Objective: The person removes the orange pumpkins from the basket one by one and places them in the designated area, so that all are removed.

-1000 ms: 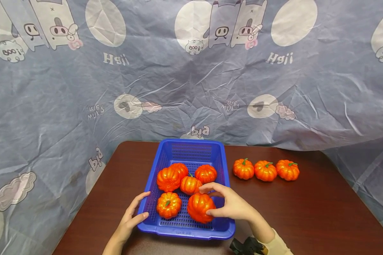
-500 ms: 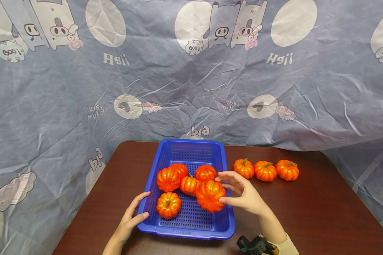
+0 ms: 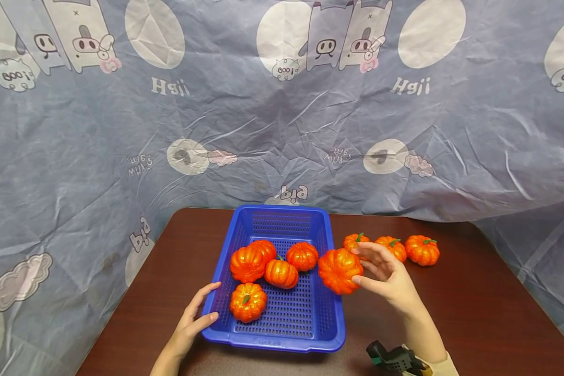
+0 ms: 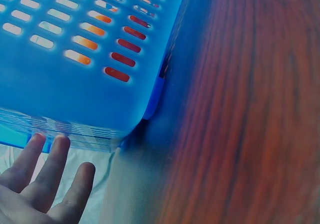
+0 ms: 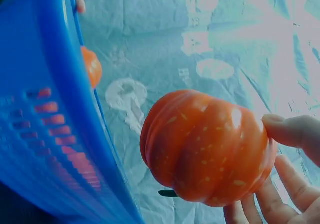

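My right hand (image 3: pixel 391 279) grips a glossy orange toy pumpkin (image 3: pixel 339 271) between thumb and fingers, above the right rim of a blue plastic basket (image 3: pixel 282 344). In the right wrist view this pumpkin (image 5: pixel 205 149) is in the air beside the basket wall (image 5: pixel 55 58), its short green stem pointing down. At the basket's left side, my left hand (image 3: pixel 190 318) has its fingers and thumb spread against the rim. The left wrist view shows those fingers (image 4: pixel 60 159) nearly straight at the basket's edge. Inside the basket lie several pumpkins, one (image 3: pixel 248 303) near the front left with its stem up.
On the brown table (image 3: pixel 474 313), right of the basket, a row of three small pumpkins (image 3: pixel 422 250) stands with green stems up; my right hand and the held pumpkin partly cover two. A grey-blue printed cloth (image 3: pixel 272 120) hangs behind the table.
My right hand has lifted the pumpkin from the basket's front right and carried it right and away from me, over the right rim. My left hand has stayed at the left rim.
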Action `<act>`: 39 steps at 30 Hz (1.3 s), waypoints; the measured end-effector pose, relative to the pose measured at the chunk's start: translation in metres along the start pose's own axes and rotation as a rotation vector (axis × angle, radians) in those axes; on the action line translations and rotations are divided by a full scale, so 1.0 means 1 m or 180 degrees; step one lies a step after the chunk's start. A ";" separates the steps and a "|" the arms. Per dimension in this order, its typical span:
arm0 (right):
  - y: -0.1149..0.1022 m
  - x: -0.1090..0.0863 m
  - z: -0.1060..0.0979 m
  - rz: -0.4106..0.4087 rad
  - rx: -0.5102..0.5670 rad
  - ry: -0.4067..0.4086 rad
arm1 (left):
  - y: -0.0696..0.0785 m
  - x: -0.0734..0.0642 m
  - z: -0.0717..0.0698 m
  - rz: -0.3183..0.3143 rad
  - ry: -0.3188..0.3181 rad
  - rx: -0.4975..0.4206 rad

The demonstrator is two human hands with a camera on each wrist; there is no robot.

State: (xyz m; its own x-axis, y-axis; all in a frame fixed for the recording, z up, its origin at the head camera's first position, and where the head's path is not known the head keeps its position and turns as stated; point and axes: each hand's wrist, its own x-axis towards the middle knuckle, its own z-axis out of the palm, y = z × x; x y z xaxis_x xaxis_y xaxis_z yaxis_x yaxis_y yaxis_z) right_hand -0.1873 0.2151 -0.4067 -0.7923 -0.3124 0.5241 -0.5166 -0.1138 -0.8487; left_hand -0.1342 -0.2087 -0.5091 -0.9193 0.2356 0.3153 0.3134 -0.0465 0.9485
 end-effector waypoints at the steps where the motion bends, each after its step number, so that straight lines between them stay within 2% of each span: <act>1: 0.000 -0.001 -0.003 -0.0001 -0.0003 0.0041 | 0.000 0.000 0.000 0.0014 -0.0011 0.0005; 7: 0.003 -0.011 -0.021 0.0060 0.0028 0.0191 | 0.001 0.001 0.000 0.0068 -0.0046 -0.0002; 15: 0.020 -0.025 -0.045 0.0496 -0.0293 0.0452 | 0.000 0.000 -0.001 0.0062 -0.0021 0.0017; 25: 0.040 -0.032 -0.064 0.0867 -0.0568 0.0497 | 0.000 -0.001 0.000 -0.0002 0.0007 -0.0003; 30: 0.044 -0.038 -0.072 0.0927 -0.0763 0.0499 | 0.000 -0.001 0.000 -0.0034 0.0000 -0.0027; 39: 0.045 -0.041 -0.078 0.0833 -0.1106 0.0542 | 0.001 -0.001 0.001 -0.0014 -0.0006 -0.0011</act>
State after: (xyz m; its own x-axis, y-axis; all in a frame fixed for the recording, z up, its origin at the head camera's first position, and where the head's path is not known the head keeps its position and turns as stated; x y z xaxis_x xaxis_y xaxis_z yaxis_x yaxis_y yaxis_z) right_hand -0.2032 0.2963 -0.4607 -0.9375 -0.1259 0.3245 -0.3474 0.2799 -0.8950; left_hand -0.1332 -0.2083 -0.5086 -0.9202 0.2376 0.3111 0.3086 -0.0489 0.9499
